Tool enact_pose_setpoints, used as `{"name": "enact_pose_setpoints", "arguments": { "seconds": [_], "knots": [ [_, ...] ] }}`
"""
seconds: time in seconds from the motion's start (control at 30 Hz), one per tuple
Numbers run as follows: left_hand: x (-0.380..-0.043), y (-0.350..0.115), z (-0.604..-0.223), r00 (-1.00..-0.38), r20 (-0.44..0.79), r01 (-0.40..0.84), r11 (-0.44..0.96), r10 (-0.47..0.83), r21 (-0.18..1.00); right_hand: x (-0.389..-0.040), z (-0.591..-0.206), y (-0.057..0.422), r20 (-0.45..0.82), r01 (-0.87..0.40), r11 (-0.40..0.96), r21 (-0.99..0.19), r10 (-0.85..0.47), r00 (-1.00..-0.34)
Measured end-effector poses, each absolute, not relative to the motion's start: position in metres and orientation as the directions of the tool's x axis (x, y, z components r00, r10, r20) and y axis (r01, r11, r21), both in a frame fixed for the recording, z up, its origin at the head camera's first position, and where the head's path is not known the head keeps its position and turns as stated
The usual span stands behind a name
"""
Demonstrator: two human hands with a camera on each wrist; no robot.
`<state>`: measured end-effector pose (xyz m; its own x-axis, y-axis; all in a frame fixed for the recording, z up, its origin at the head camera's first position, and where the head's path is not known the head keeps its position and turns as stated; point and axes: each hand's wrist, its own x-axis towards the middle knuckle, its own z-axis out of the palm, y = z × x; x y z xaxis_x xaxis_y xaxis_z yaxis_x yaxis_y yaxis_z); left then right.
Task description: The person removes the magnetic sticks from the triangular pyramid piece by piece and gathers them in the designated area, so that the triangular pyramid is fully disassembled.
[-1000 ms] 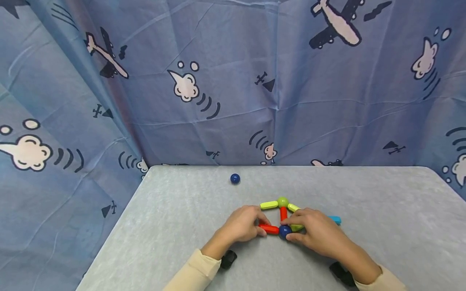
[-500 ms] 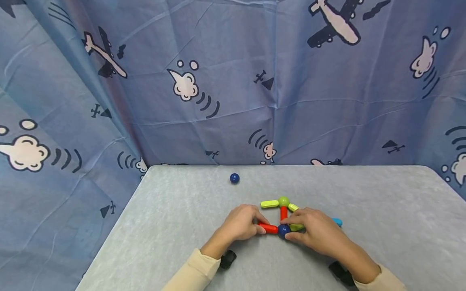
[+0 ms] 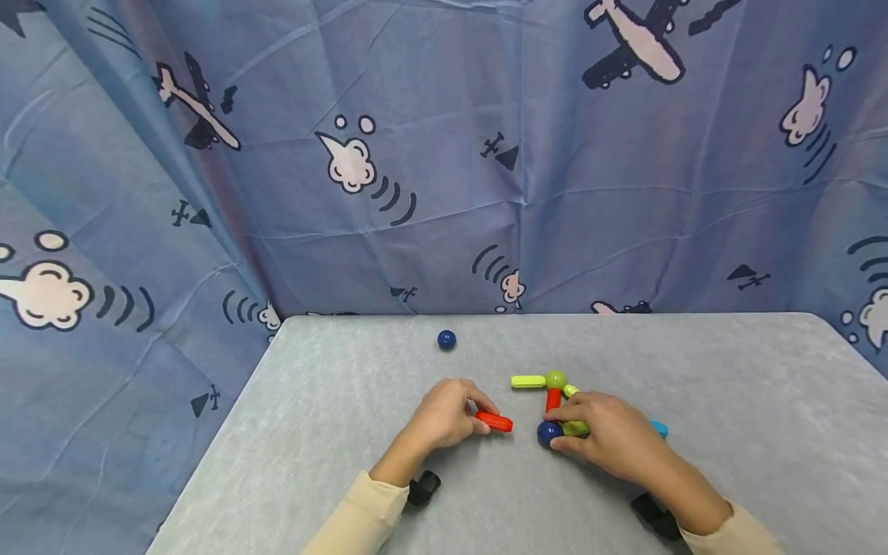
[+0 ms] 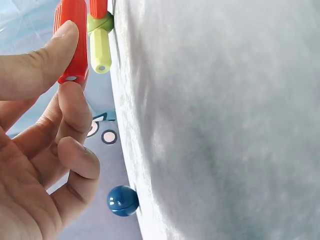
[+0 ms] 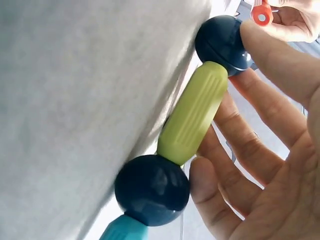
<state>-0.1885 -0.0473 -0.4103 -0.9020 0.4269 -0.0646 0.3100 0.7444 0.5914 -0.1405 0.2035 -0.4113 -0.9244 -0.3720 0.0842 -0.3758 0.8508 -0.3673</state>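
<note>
My left hand (image 3: 444, 416) pinches a red magnetic rod (image 3: 495, 422) between thumb and fingers, apart from the joined pieces. With thumb and fingertips, my right hand (image 3: 613, 435) holds a dark blue ball (image 3: 549, 434) at the near corner of a magnetic rod-and-ball shape. From that ball a second red rod (image 3: 553, 400) runs back to a green ball (image 3: 556, 380), which also bears a yellow-green rod (image 3: 529, 381) pointing left. In the right wrist view, a yellow-green rod (image 5: 192, 114) joins the held ball to another dark blue ball (image 5: 152, 190), with a light blue rod (image 5: 124, 230) beyond.
A loose dark blue ball (image 3: 447, 340) lies near the back edge of the grey table (image 3: 333, 401). Behind the table hangs a blue curtain (image 3: 430, 177) with printed planes. My right hand hides part of the joined shape in the head view.
The red rod in my left hand has come off the dark blue ball and moved left. My right hand and the joined shape have shifted slightly right.
</note>
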Motion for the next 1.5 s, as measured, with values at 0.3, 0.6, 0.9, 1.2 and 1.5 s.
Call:
{"name": "enact_pose_setpoints", "arguments": {
  "seconds": [0.3,0.6,0.9,1.2,1.5],
  "knots": [
    [-0.194,-0.056,-0.409,-0.920,-0.057,0.271,0.736,0.387,0.620,-0.142,-0.410,0.201,0.058,-0.390,0.839,-0.379,-0.399,-0.915],
    [-0.205,-0.076,-0.407,-0.936,0.000,0.273,0.727,0.351,0.630,-0.139,-0.408,0.202,0.062,-0.414,0.832,-0.370,-0.423,-0.904],
    [-0.216,-0.091,-0.408,-0.949,0.018,0.253,0.725,0.315,0.640,-0.139,-0.408,0.203,0.067,-0.429,0.826,-0.366,-0.436,-0.897],
    [-0.230,-0.122,-0.412,-0.970,0.031,0.211,0.769,0.242,0.603,-0.138,-0.407,0.199,0.033,-0.457,0.803,-0.383,-0.482,-0.876],
    [-0.247,-0.139,-0.418,-0.975,0.034,0.206,0.831,0.221,0.517,-0.135,-0.407,0.197,0.026,-0.460,0.803,-0.380,-0.488,-0.873]
  ]
}}
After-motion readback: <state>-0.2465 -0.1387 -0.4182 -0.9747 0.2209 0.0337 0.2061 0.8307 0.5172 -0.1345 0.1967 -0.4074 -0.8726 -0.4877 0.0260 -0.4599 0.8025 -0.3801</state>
